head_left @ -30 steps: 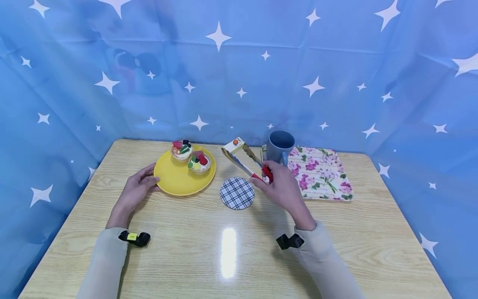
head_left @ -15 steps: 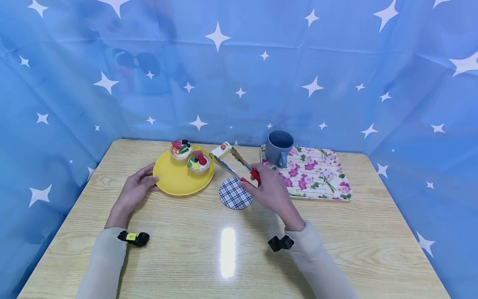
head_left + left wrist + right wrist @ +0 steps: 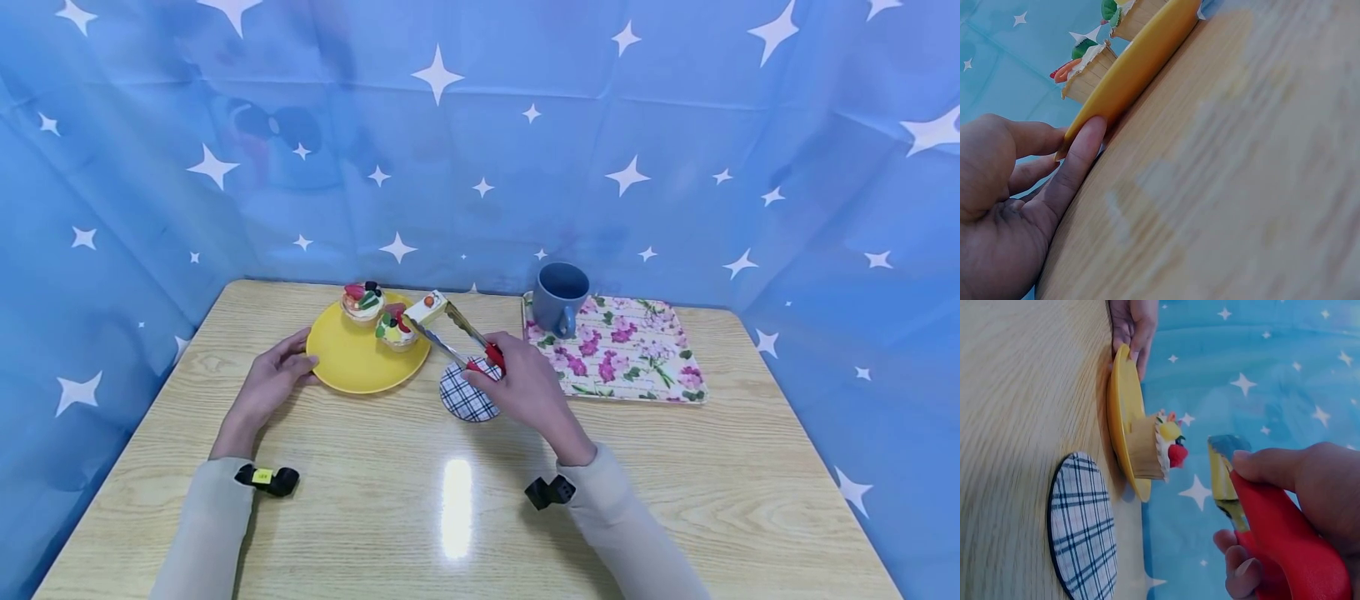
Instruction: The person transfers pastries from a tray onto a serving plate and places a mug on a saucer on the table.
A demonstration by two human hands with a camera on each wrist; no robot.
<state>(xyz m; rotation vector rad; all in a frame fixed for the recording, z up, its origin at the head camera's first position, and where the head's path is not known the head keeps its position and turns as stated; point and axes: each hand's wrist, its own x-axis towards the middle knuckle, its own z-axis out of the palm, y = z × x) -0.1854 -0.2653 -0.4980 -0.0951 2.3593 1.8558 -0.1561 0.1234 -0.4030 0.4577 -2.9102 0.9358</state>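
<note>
My left hand [image 3: 273,379] pinches the left rim of a round yellow plate [image 3: 341,358], thumb and fingers on either side of the edge in the left wrist view. Two fruit tarts [image 3: 363,302] with cream and berries sit on the plate's far right half. My right hand [image 3: 525,387] grips red-handled metal tongs [image 3: 495,356]. Between the tong tips is a small slice of cake [image 3: 425,308] with an orange-red topping. In the right wrist view the cake slice [image 3: 1219,472] is held up off the table, apart from the nearer tart [image 3: 1150,450].
A plaid round coaster [image 3: 461,400] lies below the tongs. To the right is a floral tray [image 3: 637,350], with a blue mug [image 3: 557,296] standing on its far left corner. A blue star-patterned curtain [image 3: 480,125] hangs behind the wooden table [image 3: 360,500].
My right hand has moved left with the tongs and cake slice, from beside the mug to near the plate's right edge. The left hand and plate have stayed in place.
</note>
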